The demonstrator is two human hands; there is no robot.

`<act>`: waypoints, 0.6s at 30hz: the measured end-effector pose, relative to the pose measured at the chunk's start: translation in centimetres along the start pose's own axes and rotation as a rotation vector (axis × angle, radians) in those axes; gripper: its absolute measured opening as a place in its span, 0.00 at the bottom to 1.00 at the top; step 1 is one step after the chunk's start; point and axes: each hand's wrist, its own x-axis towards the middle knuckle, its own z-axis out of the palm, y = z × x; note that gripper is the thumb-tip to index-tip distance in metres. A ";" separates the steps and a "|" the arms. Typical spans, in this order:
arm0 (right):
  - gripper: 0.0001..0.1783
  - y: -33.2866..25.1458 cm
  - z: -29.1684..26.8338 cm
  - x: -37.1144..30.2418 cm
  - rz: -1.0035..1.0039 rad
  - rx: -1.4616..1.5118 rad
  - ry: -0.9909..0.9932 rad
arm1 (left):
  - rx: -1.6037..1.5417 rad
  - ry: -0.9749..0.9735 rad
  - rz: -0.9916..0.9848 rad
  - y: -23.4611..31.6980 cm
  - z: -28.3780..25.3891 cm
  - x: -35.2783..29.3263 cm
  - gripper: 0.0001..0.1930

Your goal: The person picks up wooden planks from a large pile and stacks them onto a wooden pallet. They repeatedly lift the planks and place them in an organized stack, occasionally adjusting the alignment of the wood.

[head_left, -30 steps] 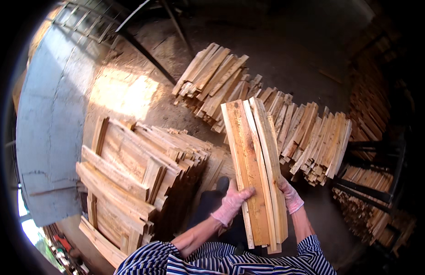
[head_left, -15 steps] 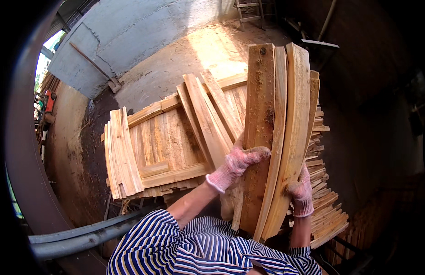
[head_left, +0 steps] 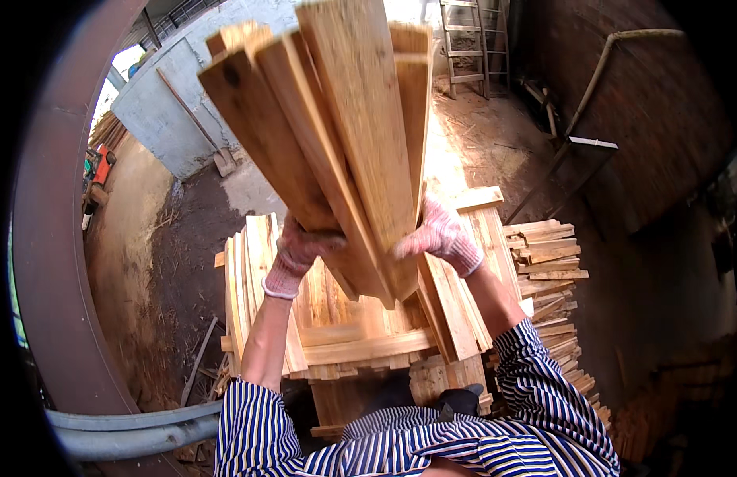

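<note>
A bundle of several wooden boards (head_left: 356, 119) is raised in front of me, tilted with its upper ends fanned apart. My left hand (head_left: 298, 248), in a pinkish knit glove, closes round the bundle's left side near the lower end. On the other side my right hand (head_left: 441, 237), gloved alike, grips the boards with its thumb across the front. Some fingers of both hands are hidden behind the wood. Below the bundle lies a stack of planks (head_left: 360, 347), with loose boards at its left end and more boards (head_left: 456, 310) on its right part.
A pile of short wood strips (head_left: 555, 278) lies to the right. At the left run grey pipes (head_left: 138, 433) and a brown metal beam (head_left: 54, 238). Farther off are a shovel (head_left: 223, 161) by a pale wall, a wooden ladder (head_left: 464, 48) and a metal stand (head_left: 593, 144).
The bundle has moved from the right toward the left and upward, and its upper ends have spread. Both hands have travelled with it. More of the wood stack's right part now shows.
</note>
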 end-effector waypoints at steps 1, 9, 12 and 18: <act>0.62 3.4 -0.3 0.1 0.132 0.132 -0.080 | 0.019 -0.089 0.008 -2.0 -1.4 -0.2 0.47; 0.69 17.9 -1.9 1.6 0.595 0.480 -0.071 | -0.028 -0.169 -0.244 -14.7 -3.7 -3.7 0.42; 0.77 14.5 -2.0 2.3 0.399 0.239 -0.022 | -0.568 0.013 -0.369 -14.4 -4.0 -1.6 0.37; 0.78 12.2 1.4 -0.7 0.518 -0.113 0.320 | -0.370 0.215 -0.656 -8.1 0.2 -1.4 0.27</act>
